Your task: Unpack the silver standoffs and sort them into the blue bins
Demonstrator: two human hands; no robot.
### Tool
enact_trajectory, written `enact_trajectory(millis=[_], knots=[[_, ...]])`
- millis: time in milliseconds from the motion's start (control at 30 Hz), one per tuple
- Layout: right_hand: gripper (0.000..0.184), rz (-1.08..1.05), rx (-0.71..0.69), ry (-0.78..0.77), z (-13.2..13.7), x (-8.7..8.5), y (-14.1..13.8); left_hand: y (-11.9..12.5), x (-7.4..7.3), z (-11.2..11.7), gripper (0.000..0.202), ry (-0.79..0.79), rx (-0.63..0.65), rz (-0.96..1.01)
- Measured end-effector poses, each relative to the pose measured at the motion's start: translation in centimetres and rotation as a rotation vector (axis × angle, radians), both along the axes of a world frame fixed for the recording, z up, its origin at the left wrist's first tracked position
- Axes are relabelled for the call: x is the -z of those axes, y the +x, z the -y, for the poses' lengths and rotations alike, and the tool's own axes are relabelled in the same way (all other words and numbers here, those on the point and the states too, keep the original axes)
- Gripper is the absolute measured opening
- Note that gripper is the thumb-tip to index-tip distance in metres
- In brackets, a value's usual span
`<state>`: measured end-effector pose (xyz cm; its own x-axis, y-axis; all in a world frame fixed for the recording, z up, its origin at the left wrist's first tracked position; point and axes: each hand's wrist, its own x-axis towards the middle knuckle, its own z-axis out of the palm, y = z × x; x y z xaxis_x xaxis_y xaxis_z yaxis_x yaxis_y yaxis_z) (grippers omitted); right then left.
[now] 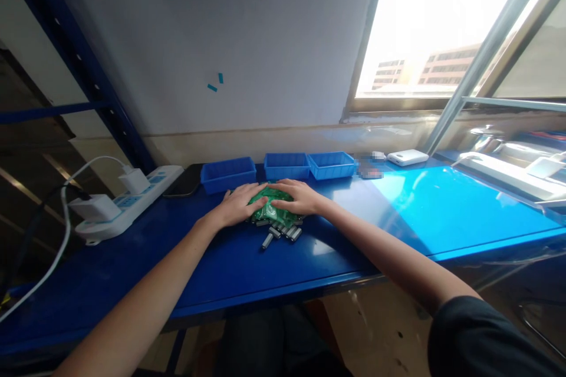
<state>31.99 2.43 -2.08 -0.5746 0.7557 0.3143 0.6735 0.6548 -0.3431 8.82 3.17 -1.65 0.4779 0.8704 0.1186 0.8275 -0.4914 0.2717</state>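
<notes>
Both palms rest on a heap in the middle of the blue table [247,280]. My left hand [239,203] lies over the heap's left side, fingers stretched forward. From the right, my right hand [298,195] covers the other side, its fingers spread and its thumb pointing left. Between the thumbs shows shiny green plastic [269,212], perhaps a bag or wrapping; its full shape is hidden under the hands. Several small silvery metal cylinders [289,231] lie at the heap's near edge, and one cylinder [266,241] sits a little apart, closest to me.
Behind the heap stand a left blue bin [228,173], a middle blue bin [287,166] and a right blue bin [331,165]. On the left are a white power strip [128,206] with plugged-in chargers and a dark phone [182,181]. A white box [407,157] lies back right.
</notes>
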Motion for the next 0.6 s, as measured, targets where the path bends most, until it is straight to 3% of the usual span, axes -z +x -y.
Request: enact_trajectory(millis=[167, 300, 367, 533, 600], knots=[[0.058, 0.041, -0.009, 0.024, 0.6, -0.1, 0.0, 0.5, 0.7, 0.0, 0.066, -0.02, 0.014, 0.027], [0.056, 0.057, 0.011, 0.067, 0.9, -0.7, 0.3, 0.4, 0.6, -0.4, 0.067, -0.043, 0.076, 0.006], [0.049, 0.023, 0.056, 0.116, 0.5, -1.3, 0.7, 0.2, 0.4, -0.5, 0.071, -0.029, 0.048, -0.006], [0.044, -0.132, 0.424, 0.381, -2.0, -2.2, 3.4, -0.8, -0.7, -0.8, 0.056, 0.279, -0.216, 0.153], [0.044, -0.093, 0.531, 0.374, -3.3, -1.7, 4.6, -1.0, -1.2, -1.6, 0.051, 0.345, -0.291, 0.171]])
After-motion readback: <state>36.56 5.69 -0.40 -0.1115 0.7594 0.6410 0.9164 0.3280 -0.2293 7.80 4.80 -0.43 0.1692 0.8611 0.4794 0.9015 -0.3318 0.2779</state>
